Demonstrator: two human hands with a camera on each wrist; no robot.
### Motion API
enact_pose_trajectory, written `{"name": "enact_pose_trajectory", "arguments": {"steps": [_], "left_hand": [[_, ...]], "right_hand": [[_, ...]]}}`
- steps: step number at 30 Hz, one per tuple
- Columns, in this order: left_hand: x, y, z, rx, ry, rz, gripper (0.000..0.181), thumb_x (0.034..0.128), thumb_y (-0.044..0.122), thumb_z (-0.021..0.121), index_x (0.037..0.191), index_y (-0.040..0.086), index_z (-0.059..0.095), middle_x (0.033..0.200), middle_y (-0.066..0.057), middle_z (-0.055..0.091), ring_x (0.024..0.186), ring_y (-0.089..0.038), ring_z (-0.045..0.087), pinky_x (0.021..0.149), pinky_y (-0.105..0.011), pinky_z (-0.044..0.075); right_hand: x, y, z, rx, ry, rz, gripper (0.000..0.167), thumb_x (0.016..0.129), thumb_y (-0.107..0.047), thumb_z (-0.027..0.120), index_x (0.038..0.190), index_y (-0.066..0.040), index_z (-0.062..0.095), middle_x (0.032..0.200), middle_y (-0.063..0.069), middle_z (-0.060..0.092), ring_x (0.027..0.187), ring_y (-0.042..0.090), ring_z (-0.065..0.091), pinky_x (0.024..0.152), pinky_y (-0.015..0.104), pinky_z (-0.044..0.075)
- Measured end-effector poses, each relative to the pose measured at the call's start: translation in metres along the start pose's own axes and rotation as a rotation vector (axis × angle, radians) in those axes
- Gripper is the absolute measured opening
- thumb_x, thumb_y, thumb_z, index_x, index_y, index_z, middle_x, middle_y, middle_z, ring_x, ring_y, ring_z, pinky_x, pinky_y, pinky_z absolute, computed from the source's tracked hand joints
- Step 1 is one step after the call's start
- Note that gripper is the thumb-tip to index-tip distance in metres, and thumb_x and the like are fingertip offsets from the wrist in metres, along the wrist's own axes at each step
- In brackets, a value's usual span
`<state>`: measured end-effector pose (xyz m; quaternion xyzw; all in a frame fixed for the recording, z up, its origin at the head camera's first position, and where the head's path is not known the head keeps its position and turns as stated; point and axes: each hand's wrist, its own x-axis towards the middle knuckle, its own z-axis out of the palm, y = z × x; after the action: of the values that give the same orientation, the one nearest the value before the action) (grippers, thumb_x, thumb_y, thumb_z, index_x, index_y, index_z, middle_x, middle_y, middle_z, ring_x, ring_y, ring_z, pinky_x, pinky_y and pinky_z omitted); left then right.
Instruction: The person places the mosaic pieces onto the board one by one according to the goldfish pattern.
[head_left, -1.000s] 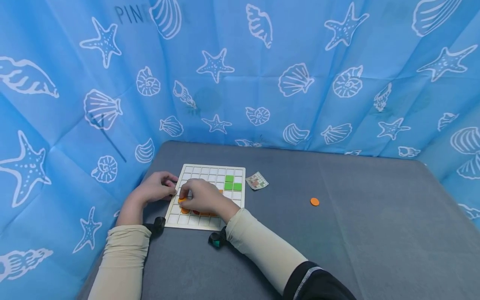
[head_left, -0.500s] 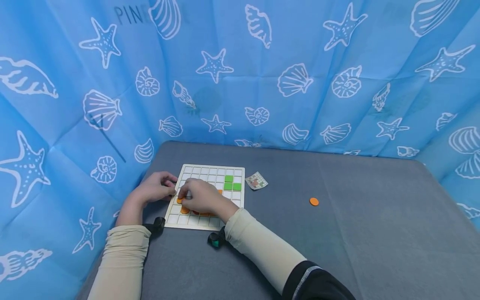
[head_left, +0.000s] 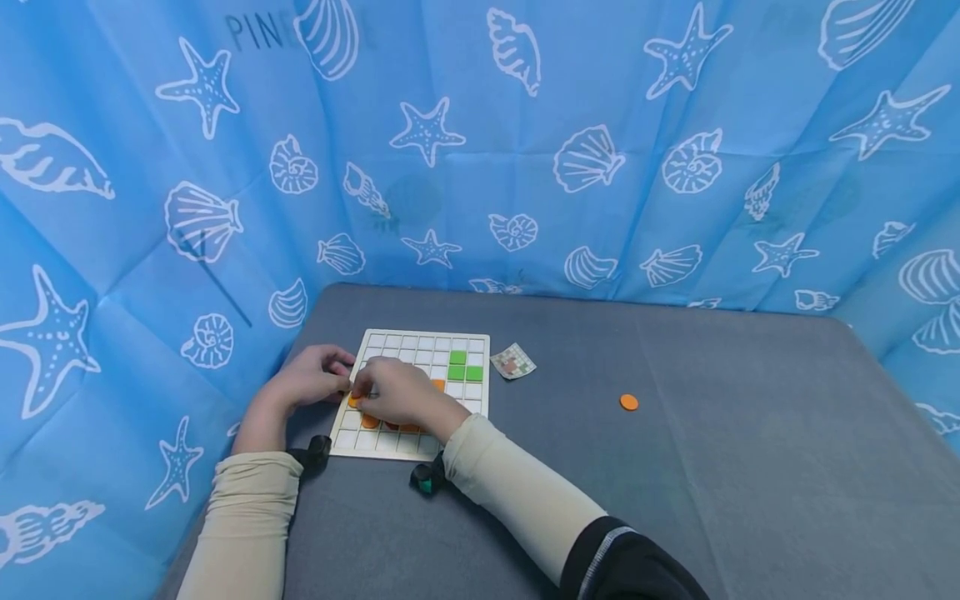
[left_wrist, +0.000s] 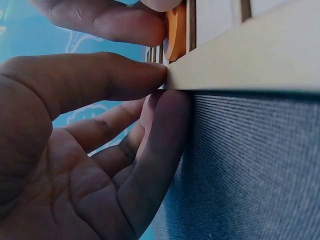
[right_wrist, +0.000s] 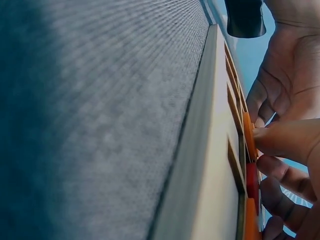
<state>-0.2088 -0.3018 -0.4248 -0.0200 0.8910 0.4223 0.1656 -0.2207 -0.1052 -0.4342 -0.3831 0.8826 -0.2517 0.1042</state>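
A pale gridded board (head_left: 387,453) lies at the left of the grey table. My left hand (head_left: 317,375) pinches its left edge; the left wrist view has one fingertip on the upper rim and another against the board from below. Over the board's left side, my right hand (head_left: 405,393) holds an orange disc (left_wrist: 176,32) between thumb and finger, at a cell by the left edge. Just nearer me sits another orange disc (head_left: 370,422). A red piece (right_wrist: 252,180) follows it in the row, partly hidden under my right hand in the head view.
Several green squares (head_left: 457,372) and an orange piece (head_left: 438,385) sit on the board's right part. A small patterned card (head_left: 513,362) lies off the board's right edge. Farther right is a loose orange disc (head_left: 628,402). Blue curtains (head_left: 540,208) enclose the table.
My right hand has shifted slightly left, bringing the orange disc toward the board's left edge. The left hand stays in place on the edge.
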Motion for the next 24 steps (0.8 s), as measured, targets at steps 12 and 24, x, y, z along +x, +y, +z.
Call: {"name": "enact_pose_trajectory", "arguments": {"steps": [12,24], "left_hand": [[0.000,0.002,0.001,0.002,0.004,-0.012,0.049,0.0949,0.005,0.065,0.142,-0.007,0.055,0.110,-0.018,0.061,0.094,-0.025,0.065,0.079,-0.036,0.067],[0.000,0.003,0.004,-0.011,0.022,-0.048,0.050,0.0951,0.006,0.069,0.142,-0.005,0.055,0.111,-0.018,0.060,0.096,-0.026,0.065,0.078,-0.033,0.066]], "right_hand": [[-0.012,0.005,-0.012,0.111,-0.015,-0.056,0.013,0.100,-0.023,0.073,0.110,-0.017,0.081,0.110,-0.005,0.070,0.085,0.005,0.060,0.072,0.018,0.053],[-0.074,0.046,-0.052,0.264,0.055,-0.094,0.018,0.100,-0.021,0.073,0.114,-0.011,0.080,0.113,0.004,0.073,0.089,0.012,0.066,0.075,0.023,0.058]]}}
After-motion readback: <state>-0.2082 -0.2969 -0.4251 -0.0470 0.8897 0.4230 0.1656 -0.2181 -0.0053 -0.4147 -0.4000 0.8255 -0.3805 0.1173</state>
